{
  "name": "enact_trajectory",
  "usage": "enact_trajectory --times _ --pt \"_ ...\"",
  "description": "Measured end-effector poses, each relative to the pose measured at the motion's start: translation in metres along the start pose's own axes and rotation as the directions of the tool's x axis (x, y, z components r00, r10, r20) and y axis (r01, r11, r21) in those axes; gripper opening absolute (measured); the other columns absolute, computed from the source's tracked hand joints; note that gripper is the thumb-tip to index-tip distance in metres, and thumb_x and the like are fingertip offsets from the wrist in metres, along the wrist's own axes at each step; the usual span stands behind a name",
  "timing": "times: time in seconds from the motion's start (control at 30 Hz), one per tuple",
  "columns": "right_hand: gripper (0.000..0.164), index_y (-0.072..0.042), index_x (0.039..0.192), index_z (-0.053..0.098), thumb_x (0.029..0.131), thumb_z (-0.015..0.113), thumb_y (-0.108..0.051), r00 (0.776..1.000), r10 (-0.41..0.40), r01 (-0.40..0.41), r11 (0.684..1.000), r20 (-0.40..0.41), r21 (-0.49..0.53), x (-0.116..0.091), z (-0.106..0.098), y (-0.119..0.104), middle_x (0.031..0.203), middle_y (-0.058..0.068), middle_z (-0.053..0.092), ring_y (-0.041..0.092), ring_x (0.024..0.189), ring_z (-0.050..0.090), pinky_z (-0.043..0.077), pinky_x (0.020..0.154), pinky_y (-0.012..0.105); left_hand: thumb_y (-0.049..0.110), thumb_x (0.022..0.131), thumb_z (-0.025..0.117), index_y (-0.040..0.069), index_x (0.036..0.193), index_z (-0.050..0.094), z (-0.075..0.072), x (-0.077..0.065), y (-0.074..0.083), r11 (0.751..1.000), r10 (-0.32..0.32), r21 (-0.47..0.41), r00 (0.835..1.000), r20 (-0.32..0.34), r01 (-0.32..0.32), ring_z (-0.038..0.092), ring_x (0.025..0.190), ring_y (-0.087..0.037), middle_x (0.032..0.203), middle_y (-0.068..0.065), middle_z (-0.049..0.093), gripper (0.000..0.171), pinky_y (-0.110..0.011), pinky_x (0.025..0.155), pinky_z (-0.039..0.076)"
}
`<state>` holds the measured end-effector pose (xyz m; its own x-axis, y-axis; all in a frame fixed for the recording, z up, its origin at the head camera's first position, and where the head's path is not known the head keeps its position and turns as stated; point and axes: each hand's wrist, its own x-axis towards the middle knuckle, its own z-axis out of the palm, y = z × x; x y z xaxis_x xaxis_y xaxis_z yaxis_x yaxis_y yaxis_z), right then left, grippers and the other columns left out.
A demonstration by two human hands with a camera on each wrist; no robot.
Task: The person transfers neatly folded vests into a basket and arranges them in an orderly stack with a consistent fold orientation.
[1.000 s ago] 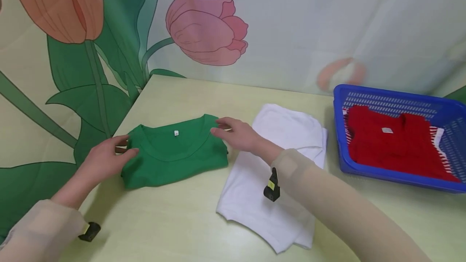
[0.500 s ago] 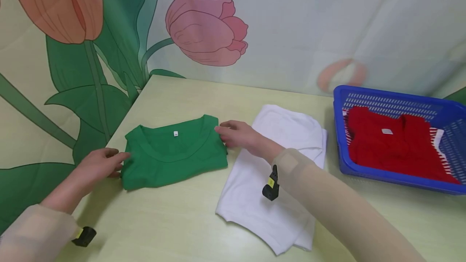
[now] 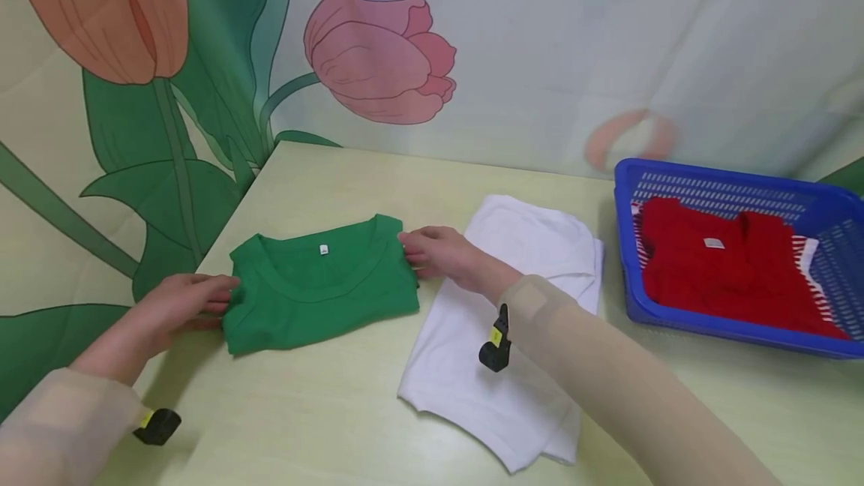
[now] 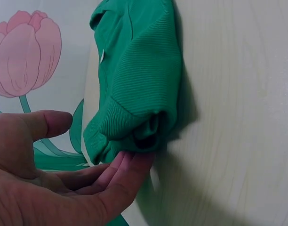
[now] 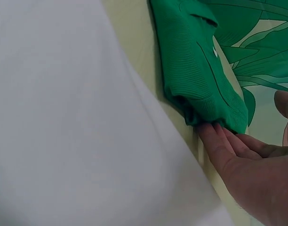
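A folded green shirt [image 3: 324, 283] with a ribbed surface and a small white neck label lies on the table, neckline toward the far side. My left hand [image 3: 185, 302] is at its left end; in the left wrist view the straight fingers [image 4: 127, 176] reach the folded edge from below, thumb raised apart. At the opposite end is my right hand [image 3: 442, 253]. The right wrist view shows its extended fingertips [image 5: 212, 134] at the shirt's rolled edge, with the thumb held away. Neither hand has its fingers curled round the cloth.
A folded white garment [image 3: 493, 366] lies beneath my right forearm, just right of the shirt. Farther right stands a blue plastic basket [image 3: 736, 336] holding a folded red garment [image 3: 729, 276] and red-striped cloth. A flower-printed backdrop [image 3: 526, 58] hangs behind the table [image 3: 304, 411].
My left hand has dropped from the shirt's upper left corner to the middle of its left end. My right hand has shifted slightly down the right end. The shirt stays almost where it was.
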<state>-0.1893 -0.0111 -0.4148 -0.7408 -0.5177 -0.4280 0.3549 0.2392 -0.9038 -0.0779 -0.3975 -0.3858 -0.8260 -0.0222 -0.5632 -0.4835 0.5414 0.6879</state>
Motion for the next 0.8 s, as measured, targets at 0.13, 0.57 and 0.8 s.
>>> enact_trajectory --times 0.13,0.57,0.8 --pt "0.062 0.007 0.157 0.042 0.111 0.059 -0.032 1.0 0.028 -0.028 0.999 0.001 0.04 0.003 0.0 0.002 0.156 0.023 0.053 0.035 0.147 0.052 0.052 0.113 0.044 0.041 0.113 0.043 -0.025 0.154 0.026 -0.002 0.003 0.0 1.0 -0.015 -0.01 0.999 0.037 0.015 0.058 0.129 -0.035 0.152 -0.04 0.043 0.079 -0.035 0.099 0.06" --pt "0.065 0.007 0.159 0.039 0.11 0.061 -0.029 0.999 0.05 -0.051 0.985 0.013 0.162 0.009 0.007 0.004 0.162 0.023 0.047 0.034 0.152 0.045 0.047 0.118 0.045 0.038 0.113 0.048 -0.021 0.148 0.039 0.0 0.013 -0.003 0.997 -0.008 -0.075 0.994 0.106 0.017 0.067 0.099 -0.007 0.123 -0.01 0.066 0.07 -0.034 0.093 0.062" --pt "0.066 0.009 0.16 0.036 0.111 0.059 -0.03 0.996 0.07 -0.078 0.979 0.051 0.187 0.013 0.01 0.006 0.162 0.026 0.045 0.036 0.15 0.047 0.047 0.118 0.044 0.044 0.11 0.056 -0.015 0.147 0.044 0.006 0.022 -0.004 0.987 -0.02 -0.157 0.989 0.149 0.043 0.07 0.099 -0.006 0.118 -0.002 0.069 0.071 -0.032 0.091 0.062"
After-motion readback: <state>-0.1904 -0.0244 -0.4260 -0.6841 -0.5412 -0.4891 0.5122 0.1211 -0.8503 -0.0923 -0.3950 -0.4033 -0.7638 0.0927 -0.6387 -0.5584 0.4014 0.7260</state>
